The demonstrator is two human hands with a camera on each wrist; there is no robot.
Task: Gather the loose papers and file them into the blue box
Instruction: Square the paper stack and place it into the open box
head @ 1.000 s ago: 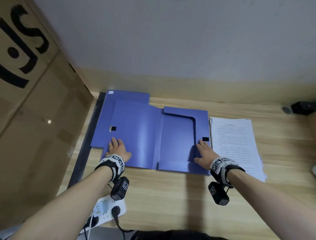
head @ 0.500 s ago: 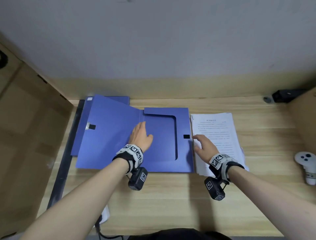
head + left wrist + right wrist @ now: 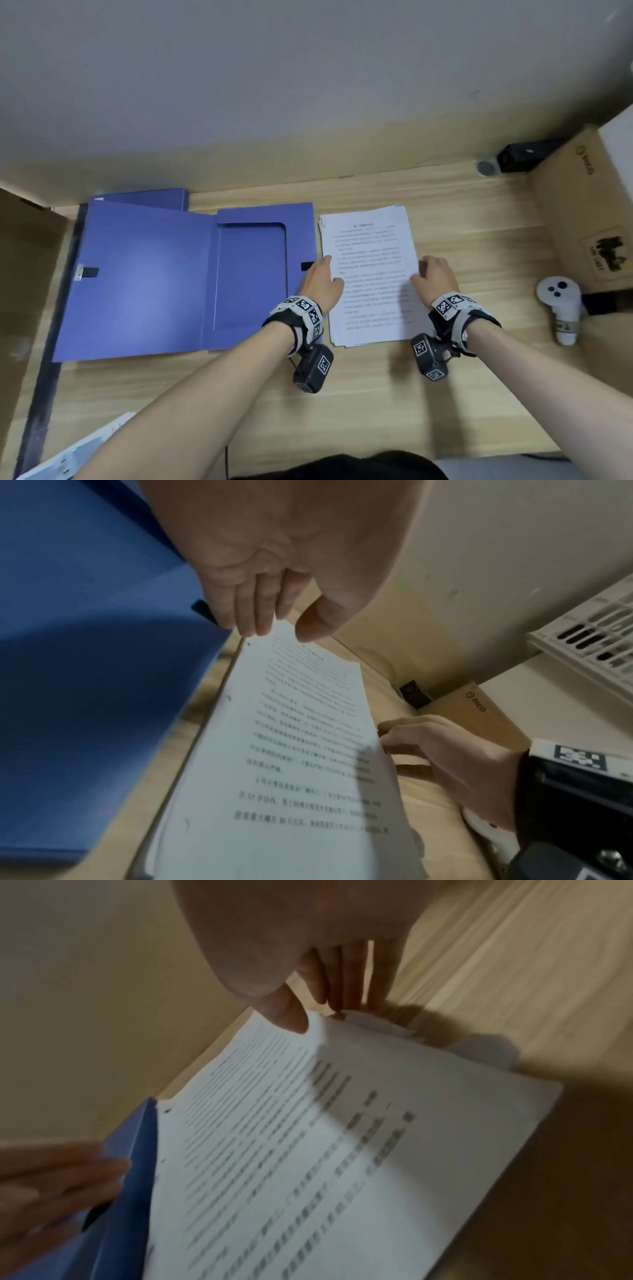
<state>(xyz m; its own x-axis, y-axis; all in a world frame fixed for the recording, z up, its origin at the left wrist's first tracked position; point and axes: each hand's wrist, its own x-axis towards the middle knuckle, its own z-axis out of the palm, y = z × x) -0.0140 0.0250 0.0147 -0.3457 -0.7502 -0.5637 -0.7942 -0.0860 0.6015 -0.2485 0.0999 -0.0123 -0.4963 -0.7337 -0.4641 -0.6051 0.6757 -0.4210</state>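
Note:
The blue box (image 3: 147,281) lies opened flat on the wooden desk, its lid spread to the left. Just right of it lies a stack of printed papers (image 3: 370,274). My left hand (image 3: 330,270) rests at the stack's left edge, fingers straight against the edge and thumb over the top sheet; the left wrist view shows those fingertips (image 3: 253,626) meeting the papers (image 3: 301,750). My right hand (image 3: 421,270) pinches the right edge. In the right wrist view its thumb (image 3: 291,1015) presses on the top sheet, the fingers curl below, and the papers (image 3: 308,1150) lift slightly.
A white controller (image 3: 560,308) lies on the desk to the right, beside a cardboard box (image 3: 589,212). A black device (image 3: 524,156) sits at the back right. Cardboard (image 3: 20,274) walls the left side. Another blue folder (image 3: 147,197) lies under the box.
My left hand has left the inside of the blue box and moved right to the papers' left edge. My right hand has crossed from the stack's left edge to its right edge.

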